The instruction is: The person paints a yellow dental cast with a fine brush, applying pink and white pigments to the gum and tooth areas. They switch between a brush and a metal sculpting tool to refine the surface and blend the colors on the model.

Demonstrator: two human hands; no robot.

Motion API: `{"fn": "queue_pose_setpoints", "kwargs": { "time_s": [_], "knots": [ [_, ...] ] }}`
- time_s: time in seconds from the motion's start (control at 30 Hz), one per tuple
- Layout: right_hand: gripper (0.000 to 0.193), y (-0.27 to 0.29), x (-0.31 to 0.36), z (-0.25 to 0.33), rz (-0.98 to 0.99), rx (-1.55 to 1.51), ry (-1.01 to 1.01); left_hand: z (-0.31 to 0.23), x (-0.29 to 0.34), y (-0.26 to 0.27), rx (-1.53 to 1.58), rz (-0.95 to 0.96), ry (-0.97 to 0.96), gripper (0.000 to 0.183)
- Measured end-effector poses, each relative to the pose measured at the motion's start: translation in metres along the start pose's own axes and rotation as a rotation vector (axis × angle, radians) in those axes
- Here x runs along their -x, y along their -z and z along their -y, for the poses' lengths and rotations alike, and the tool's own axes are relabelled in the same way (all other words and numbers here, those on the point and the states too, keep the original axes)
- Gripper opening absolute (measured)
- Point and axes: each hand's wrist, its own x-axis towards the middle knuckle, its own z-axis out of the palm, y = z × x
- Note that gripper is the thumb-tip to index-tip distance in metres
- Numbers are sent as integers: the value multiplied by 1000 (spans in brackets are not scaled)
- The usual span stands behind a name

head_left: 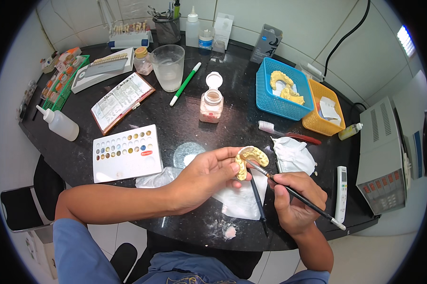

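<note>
"Black, glossy worktop [242,111]: state its surroundings."

"Its far edge meets a wall [341,28] of pale tiles; light floor tiles [279,262] show below the near edge. Blue basket [272,103]: toward the far right corner. White palette [128,166]: left of centre. Pale powder [229,232]: scattered by the near edge."

"Locate the yellow dental cast [257,154] and the fingers."

"Cast: above the worktop, nearer the near edge. Left hand [211,169]: fingers gripping the cast. Right hand [298,199]: fingers closed on a brush [324,214], its tip at the cast's inner side."
</note>
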Motion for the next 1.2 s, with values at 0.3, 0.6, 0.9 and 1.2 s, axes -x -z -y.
{"fn": "queue_pose_setpoints", "kwargs": {
  "time_s": [0.3, 0.6, 0.9, 1.2],
  "knots": [
    [14, 0, 0, 0, -2, 3, 2, -2, 0, -1, -16, 3, 9, 47],
    [12, 0, 0, 2, -18, 30, -2, 1, -1, 1, -11, 10, 2, 47],
    [16, 1, 0, 7, 177, -177, 149, 0, 0, -1, 19, -2, -7, 47],
    [21, -1, -1, 10, 157, -153, 176, 0, 0, -2, -28, 3, -35, 47]
  ]
}}
